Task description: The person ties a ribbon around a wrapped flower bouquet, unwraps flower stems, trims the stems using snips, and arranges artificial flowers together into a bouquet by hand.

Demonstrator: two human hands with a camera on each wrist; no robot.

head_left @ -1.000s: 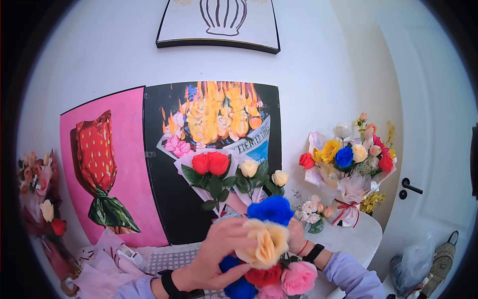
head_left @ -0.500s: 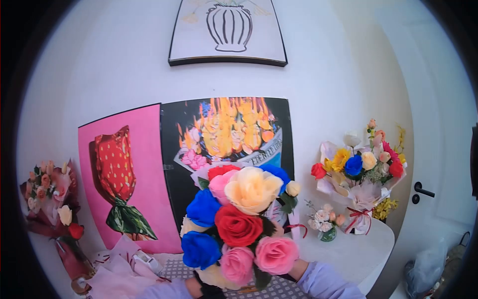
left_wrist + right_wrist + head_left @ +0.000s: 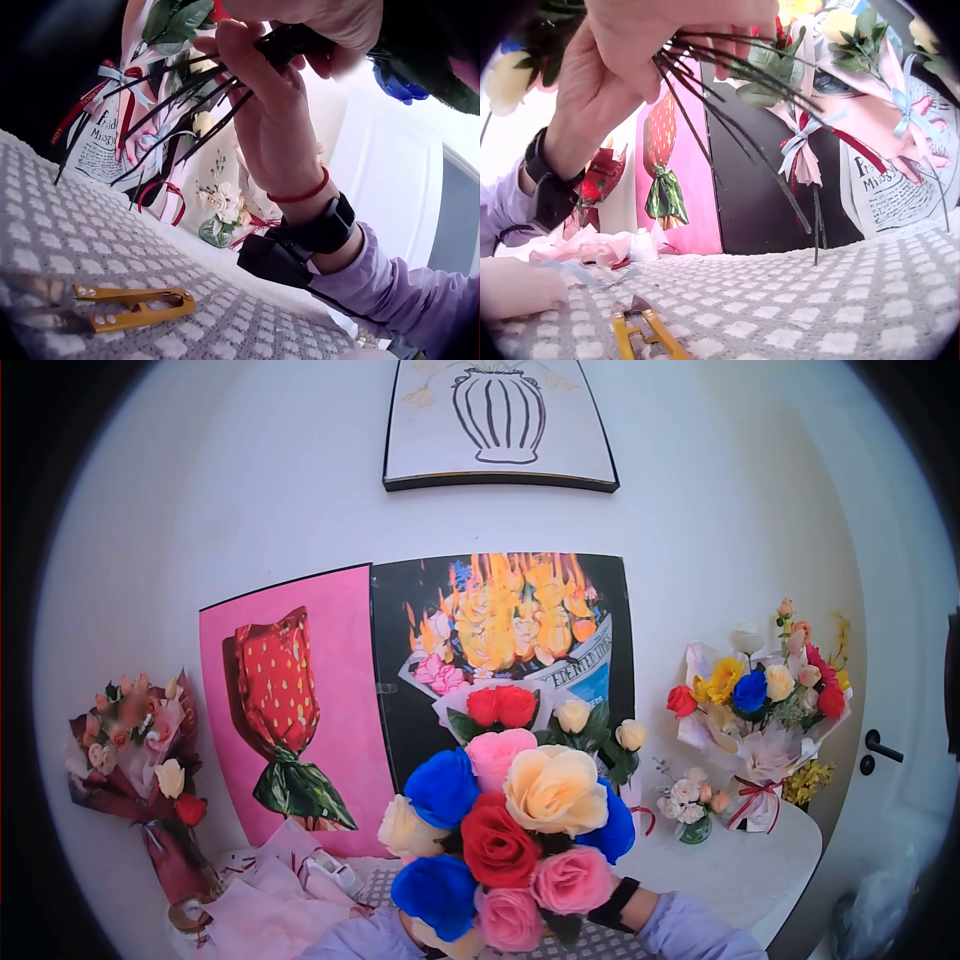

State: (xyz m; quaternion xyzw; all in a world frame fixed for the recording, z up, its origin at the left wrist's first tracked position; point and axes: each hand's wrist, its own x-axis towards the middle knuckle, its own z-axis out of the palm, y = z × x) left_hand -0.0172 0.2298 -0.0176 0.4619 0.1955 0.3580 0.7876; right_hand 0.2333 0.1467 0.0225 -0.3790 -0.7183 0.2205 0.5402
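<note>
A bunch of artificial roses [image 3: 500, 842] in blue, red, pink and cream faces me in the head view, hiding both hands. Below the blooms, both hands grip its dark stems [image 3: 742, 124], which fan out loosely above the table. In the left wrist view my left hand [image 3: 319, 19] wraps the bundle from the top edge. My right hand [image 3: 270, 112], with a red cord at its wrist, holds the stems from the other side. Yellow-handled thread snips [image 3: 142, 307] lie on the patterned cloth under the stems.
Pink wrapping paper [image 3: 270, 905] lies at the table's left. Wrapped bouquets stand at the left [image 3: 135, 760] and right [image 3: 765, 710], with a small glass vase [image 3: 692, 828] near the right one. Two paintings [image 3: 300, 720] lean on the wall behind. A door [image 3: 920, 660] is at the right.
My left hand has left the cream rose and gone below the blooms to the stems. The bunch has come upright, its blooms facing me. The head view has shifted left and upward.
</note>
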